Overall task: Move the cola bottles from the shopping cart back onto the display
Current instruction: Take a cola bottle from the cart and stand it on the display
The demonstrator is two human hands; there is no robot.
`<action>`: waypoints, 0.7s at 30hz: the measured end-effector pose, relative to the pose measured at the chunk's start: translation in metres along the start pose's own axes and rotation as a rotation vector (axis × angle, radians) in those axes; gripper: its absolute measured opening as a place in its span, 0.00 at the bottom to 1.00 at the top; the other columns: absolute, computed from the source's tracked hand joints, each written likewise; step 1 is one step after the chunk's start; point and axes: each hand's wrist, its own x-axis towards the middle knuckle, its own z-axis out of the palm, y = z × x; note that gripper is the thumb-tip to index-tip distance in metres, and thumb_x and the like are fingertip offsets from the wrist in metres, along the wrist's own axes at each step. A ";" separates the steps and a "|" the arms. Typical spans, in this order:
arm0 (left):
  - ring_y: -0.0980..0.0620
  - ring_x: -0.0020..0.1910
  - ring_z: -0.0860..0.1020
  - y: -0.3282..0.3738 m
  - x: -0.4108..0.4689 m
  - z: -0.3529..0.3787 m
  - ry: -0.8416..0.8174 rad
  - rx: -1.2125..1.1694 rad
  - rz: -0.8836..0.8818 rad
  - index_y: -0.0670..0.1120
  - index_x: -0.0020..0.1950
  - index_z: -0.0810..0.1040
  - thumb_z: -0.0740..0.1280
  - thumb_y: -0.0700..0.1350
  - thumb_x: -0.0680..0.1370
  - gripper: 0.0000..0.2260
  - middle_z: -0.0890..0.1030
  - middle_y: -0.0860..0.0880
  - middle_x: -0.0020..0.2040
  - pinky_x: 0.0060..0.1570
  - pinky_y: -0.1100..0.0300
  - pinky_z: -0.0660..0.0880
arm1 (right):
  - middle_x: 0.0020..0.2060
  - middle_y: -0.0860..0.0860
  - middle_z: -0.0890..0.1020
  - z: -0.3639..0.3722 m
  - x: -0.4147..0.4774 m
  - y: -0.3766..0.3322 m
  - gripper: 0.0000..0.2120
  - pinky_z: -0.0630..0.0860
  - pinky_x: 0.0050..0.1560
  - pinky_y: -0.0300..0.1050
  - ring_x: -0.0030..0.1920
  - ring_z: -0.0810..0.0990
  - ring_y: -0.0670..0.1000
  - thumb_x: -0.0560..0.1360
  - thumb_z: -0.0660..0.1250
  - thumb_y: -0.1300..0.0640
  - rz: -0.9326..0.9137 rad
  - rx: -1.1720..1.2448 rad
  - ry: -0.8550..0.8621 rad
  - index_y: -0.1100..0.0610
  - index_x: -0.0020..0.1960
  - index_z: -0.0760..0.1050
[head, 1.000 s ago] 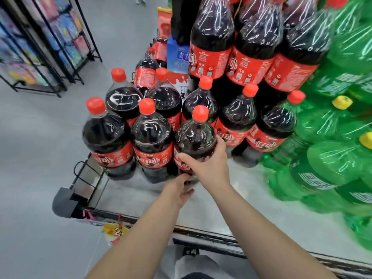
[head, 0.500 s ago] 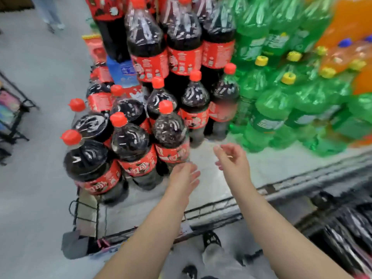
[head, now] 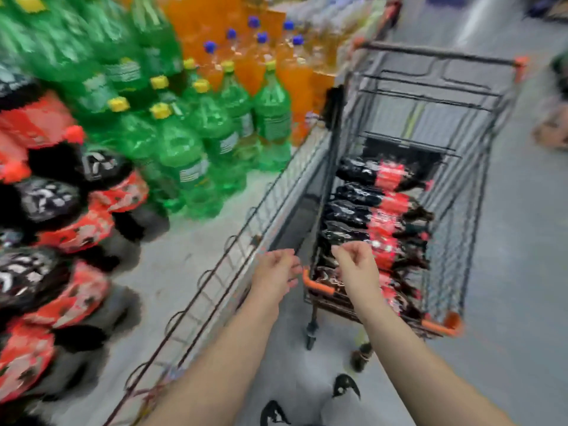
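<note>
Cola bottles (head: 379,210) lie on their sides in the shopping cart (head: 442,87) at right of centre, stacked in a row from the far end of the basket toward you, dark with red labels, caps pointing to the right. Your right hand (head: 356,265) hangs over the near end of that row, fingers loosely curled, holding nothing. Your left hand (head: 276,272) is just beside it at lower centre, over the gap between cart and display, fingers likewise half curled and empty. Just past your hands sits the cart's orange near corner (head: 316,284), and another orange corner shows at lower right. The basket holds only the cola; its far end is bare mesh. Left of the cart runs the wire edge rail (head: 215,272) of the display (head: 190,241), whose grey deck is bare in the middle of the frame. More cola stands upright on it along the left edge, blurred. Behind, in the upper left, stand green bottles (head: 181,149) with yellow caps, and beyond them orange bottles (head: 246,56) with blue caps. Your shoes (head: 345,385) show at the bottom on the grey floor.
</note>
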 end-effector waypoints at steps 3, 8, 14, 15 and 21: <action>0.55 0.37 0.76 -0.008 0.013 0.046 -0.063 0.063 -0.010 0.48 0.45 0.74 0.61 0.38 0.80 0.07 0.77 0.50 0.40 0.38 0.63 0.70 | 0.38 0.51 0.73 -0.045 0.019 0.011 0.06 0.73 0.40 0.43 0.39 0.74 0.52 0.77 0.67 0.55 0.058 -0.041 0.051 0.53 0.46 0.70; 0.53 0.45 0.79 -0.014 0.033 0.121 -0.114 0.120 -0.049 0.47 0.54 0.74 0.61 0.41 0.80 0.05 0.79 0.50 0.48 0.47 0.61 0.74 | 0.46 0.56 0.78 -0.111 0.057 0.015 0.10 0.73 0.39 0.42 0.42 0.78 0.51 0.76 0.67 0.52 0.169 -0.076 0.038 0.56 0.53 0.71; 0.53 0.51 0.78 0.003 0.067 0.173 -0.155 0.244 -0.007 0.45 0.62 0.74 0.61 0.41 0.80 0.11 0.79 0.50 0.50 0.52 0.59 0.75 | 0.46 0.56 0.77 -0.158 0.114 0.002 0.06 0.73 0.43 0.46 0.43 0.76 0.54 0.77 0.65 0.52 0.192 -0.127 0.006 0.53 0.50 0.71; 0.54 0.51 0.78 0.008 0.075 0.178 -0.154 0.271 0.005 0.45 0.63 0.74 0.61 0.42 0.80 0.11 0.79 0.50 0.52 0.54 0.59 0.75 | 0.43 0.56 0.75 -0.162 0.125 0.000 0.04 0.71 0.42 0.46 0.42 0.74 0.55 0.78 0.65 0.54 0.194 -0.107 -0.004 0.53 0.48 0.71; 0.51 0.52 0.79 0.038 0.158 0.213 -0.168 0.468 0.074 0.48 0.64 0.74 0.64 0.44 0.78 0.14 0.80 0.50 0.53 0.60 0.51 0.76 | 0.50 0.51 0.77 -0.165 0.213 -0.002 0.12 0.74 0.39 0.41 0.43 0.78 0.48 0.78 0.65 0.51 0.302 -0.064 0.025 0.55 0.58 0.72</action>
